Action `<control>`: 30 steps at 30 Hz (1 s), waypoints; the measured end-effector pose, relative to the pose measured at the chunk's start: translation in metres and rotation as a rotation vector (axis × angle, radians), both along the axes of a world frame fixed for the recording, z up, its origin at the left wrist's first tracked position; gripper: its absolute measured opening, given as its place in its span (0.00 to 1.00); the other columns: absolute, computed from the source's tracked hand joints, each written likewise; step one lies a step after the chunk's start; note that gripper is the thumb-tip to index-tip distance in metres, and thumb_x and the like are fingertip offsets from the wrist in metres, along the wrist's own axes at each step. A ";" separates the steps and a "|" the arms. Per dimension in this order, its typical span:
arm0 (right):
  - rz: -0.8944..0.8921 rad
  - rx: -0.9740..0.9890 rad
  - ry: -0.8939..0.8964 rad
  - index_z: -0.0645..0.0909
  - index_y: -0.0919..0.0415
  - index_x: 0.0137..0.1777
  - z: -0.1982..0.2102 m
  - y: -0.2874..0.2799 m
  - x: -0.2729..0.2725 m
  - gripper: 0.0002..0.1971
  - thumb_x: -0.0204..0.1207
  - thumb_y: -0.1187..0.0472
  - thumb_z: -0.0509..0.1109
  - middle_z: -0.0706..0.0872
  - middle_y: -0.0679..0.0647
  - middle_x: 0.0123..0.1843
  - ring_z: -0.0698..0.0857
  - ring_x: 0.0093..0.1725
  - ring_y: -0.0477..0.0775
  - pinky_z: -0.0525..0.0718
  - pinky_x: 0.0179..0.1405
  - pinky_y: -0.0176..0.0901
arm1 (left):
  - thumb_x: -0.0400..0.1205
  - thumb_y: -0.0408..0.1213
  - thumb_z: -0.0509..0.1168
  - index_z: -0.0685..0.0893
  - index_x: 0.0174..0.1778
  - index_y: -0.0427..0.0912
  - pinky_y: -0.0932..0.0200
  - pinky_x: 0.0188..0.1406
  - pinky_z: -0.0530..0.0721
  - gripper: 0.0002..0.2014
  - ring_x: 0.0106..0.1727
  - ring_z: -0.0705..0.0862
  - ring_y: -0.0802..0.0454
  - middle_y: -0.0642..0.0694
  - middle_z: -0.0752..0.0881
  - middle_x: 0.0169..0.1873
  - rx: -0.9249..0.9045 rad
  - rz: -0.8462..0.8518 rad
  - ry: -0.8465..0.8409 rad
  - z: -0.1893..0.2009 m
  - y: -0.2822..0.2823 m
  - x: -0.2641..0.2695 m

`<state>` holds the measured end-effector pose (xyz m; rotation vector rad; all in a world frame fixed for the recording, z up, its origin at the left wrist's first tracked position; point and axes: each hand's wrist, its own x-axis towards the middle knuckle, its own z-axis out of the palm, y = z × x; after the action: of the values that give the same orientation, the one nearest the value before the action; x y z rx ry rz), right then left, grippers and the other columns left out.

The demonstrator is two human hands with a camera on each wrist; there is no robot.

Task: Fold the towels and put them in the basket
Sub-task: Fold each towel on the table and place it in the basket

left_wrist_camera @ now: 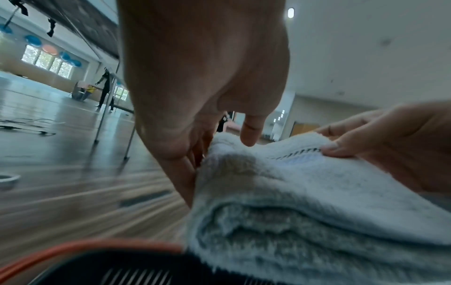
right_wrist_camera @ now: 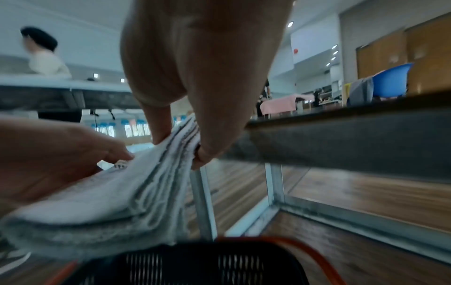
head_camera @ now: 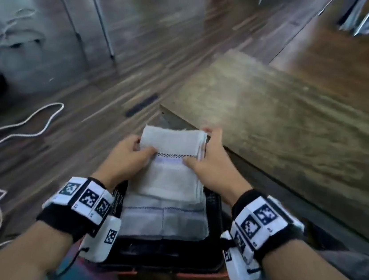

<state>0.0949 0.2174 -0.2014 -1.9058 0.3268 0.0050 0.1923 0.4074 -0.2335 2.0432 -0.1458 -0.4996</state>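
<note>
**Folded towel held over the basket, both hands on its far half**

The folded white terry towel (head_camera: 171,161) is in the air above the black slotted basket (head_camera: 214,204) with the orange rim, tilted so its far end, at 12 o'clock, rides higher than its near end, which droops onto another folded towel (head_camera: 164,221) already lying in the basket. The woven dashed stripe runs across it between the two thumbs.

The left hand (head_camera: 128,156) pinches the towel's 9 o'clock edge, thumb on top by the stripe and fingers tucked beneath (the left wrist view shows the fingers (left_wrist_camera: 187,173) pressed together along the folded side). The right hand (head_camera: 211,159) pinches the 3 o'clock edge, thumb on the stripe and fingers curled round the stacked layers, whose loose edges fan out plainly in the right wrist view.

Judging by its look, the towel is light, soft and limp, with no stiffness of its own: the unsupported near half sags, and the layers on the right side could slide apart or splay if the grip loosens. It is not fragile or slippery; the terry nap should give good friction. The sensible hold is what is seen here, both side edges clamped through all layers, ideally nearer the middle of its length so neither end hangs

The wooden table (head_camera: 297,121) stands at 2 o'clock; a white cable (head_camera: 28,120) trails over the floor at 9 o'clock
</note>
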 end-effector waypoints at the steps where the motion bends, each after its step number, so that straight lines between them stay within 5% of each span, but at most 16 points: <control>1: 0.028 0.007 0.034 0.56 0.55 0.73 -0.018 0.005 -0.002 0.31 0.79 0.72 0.71 0.81 0.50 0.56 0.85 0.49 0.34 0.84 0.45 0.27 | 0.81 0.46 0.68 0.84 0.56 0.50 0.61 0.39 0.80 0.09 0.45 0.86 0.61 0.56 0.88 0.47 0.064 -0.013 0.019 -0.020 0.006 -0.001; 5: 0.093 -0.022 0.223 0.53 0.49 0.62 -0.083 0.008 -0.013 0.29 0.78 0.72 0.70 0.78 0.50 0.51 0.84 0.49 0.48 0.85 0.49 0.46 | 0.81 0.38 0.65 0.84 0.55 0.46 0.61 0.39 0.80 0.08 0.41 0.84 0.64 0.52 0.88 0.46 0.244 -0.121 0.183 -0.084 0.006 -0.012; 8: 0.092 -0.081 0.407 0.53 0.49 0.60 -0.118 0.000 -0.017 0.28 0.78 0.72 0.69 0.72 0.51 0.47 0.79 0.41 0.51 0.77 0.40 0.48 | 0.76 0.37 0.65 0.86 0.53 0.37 0.50 0.44 0.90 0.12 0.48 0.91 0.44 0.34 0.90 0.50 0.333 -0.190 0.319 -0.117 -0.012 -0.025; 9: 0.096 -0.083 0.468 0.52 0.49 0.64 -0.128 -0.004 -0.016 0.29 0.78 0.72 0.67 0.71 0.52 0.48 0.77 0.41 0.52 0.74 0.37 0.46 | 0.74 0.40 0.66 0.86 0.54 0.36 0.47 0.47 0.89 0.16 0.53 0.89 0.37 0.32 0.90 0.51 0.394 -0.213 0.305 -0.128 -0.020 -0.027; 12: 0.129 -0.101 0.643 0.36 0.56 0.85 -0.148 -0.016 -0.008 0.44 0.82 0.70 0.65 0.65 0.58 0.62 0.74 0.47 0.55 0.74 0.38 0.45 | 0.79 0.43 0.66 0.88 0.58 0.41 0.65 0.38 0.75 0.15 0.59 0.87 0.39 0.41 0.90 0.56 0.631 -0.341 0.190 -0.149 -0.043 -0.033; 15: 0.112 -0.128 0.742 0.30 0.55 0.87 -0.161 -0.026 0.002 0.47 0.83 0.71 0.63 0.65 0.71 0.80 0.79 0.41 0.54 0.76 0.34 0.42 | 0.84 0.38 0.63 0.81 0.67 0.35 0.52 0.47 0.82 0.17 0.62 0.85 0.35 0.35 0.86 0.62 0.651 -0.340 0.271 -0.171 -0.065 -0.034; 16: 0.114 -0.142 0.763 0.30 0.55 0.87 -0.164 -0.027 0.003 0.47 0.84 0.71 0.63 0.65 0.76 0.78 0.80 0.41 0.55 0.76 0.32 0.42 | 0.83 0.36 0.63 0.77 0.69 0.34 0.48 0.54 0.84 0.18 0.63 0.85 0.34 0.33 0.85 0.64 0.661 -0.324 0.304 -0.177 -0.069 -0.036; 18: 0.126 -0.181 0.782 0.34 0.54 0.88 -0.168 -0.029 0.004 0.46 0.83 0.71 0.63 0.66 0.74 0.78 0.84 0.57 0.63 0.79 0.42 0.49 | 0.83 0.35 0.64 0.73 0.72 0.33 0.48 0.63 0.83 0.21 0.66 0.83 0.35 0.34 0.83 0.66 0.726 -0.335 0.336 -0.187 -0.074 -0.037; 20: 0.149 -0.239 0.792 0.40 0.56 0.89 -0.172 -0.028 0.003 0.43 0.83 0.70 0.64 0.60 0.69 0.85 0.77 0.74 0.69 0.79 0.60 0.55 | 0.83 0.35 0.64 0.70 0.73 0.34 0.48 0.64 0.82 0.22 0.67 0.82 0.37 0.34 0.81 0.67 0.774 -0.355 0.337 -0.193 -0.074 -0.038; 24: 0.281 -0.282 0.861 0.60 0.65 0.84 -0.184 -0.027 -0.003 0.29 0.84 0.67 0.62 0.67 0.68 0.81 0.75 0.75 0.68 0.77 0.65 0.52 | 0.80 0.35 0.67 0.65 0.72 0.37 0.41 0.62 0.83 0.26 0.64 0.81 0.34 0.34 0.78 0.65 0.760 -0.245 0.244 -0.198 -0.066 -0.042; 27: 0.289 -0.254 0.885 0.57 0.63 0.87 -0.190 -0.025 -0.008 0.32 0.84 0.69 0.61 0.63 0.63 0.86 0.68 0.82 0.65 0.73 0.76 0.50 | 0.76 0.33 0.70 0.66 0.70 0.42 0.38 0.57 0.84 0.28 0.62 0.81 0.34 0.37 0.75 0.65 0.689 -0.205 0.045 -0.199 -0.059 -0.046; 30: 0.324 -0.240 0.926 0.51 0.62 0.89 -0.190 -0.016 -0.007 0.34 0.85 0.67 0.61 0.62 0.62 0.88 0.68 0.83 0.64 0.73 0.78 0.51 | 0.78 0.29 0.66 0.67 0.79 0.45 0.43 0.61 0.84 0.32 0.61 0.83 0.37 0.39 0.75 0.68 0.637 -0.415 0.066 -0.203 -0.056 -0.046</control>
<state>0.0883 0.2012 -0.3911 -2.0699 0.6455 1.1283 0.1460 0.3516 -0.4370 2.6233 -0.4195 -0.9655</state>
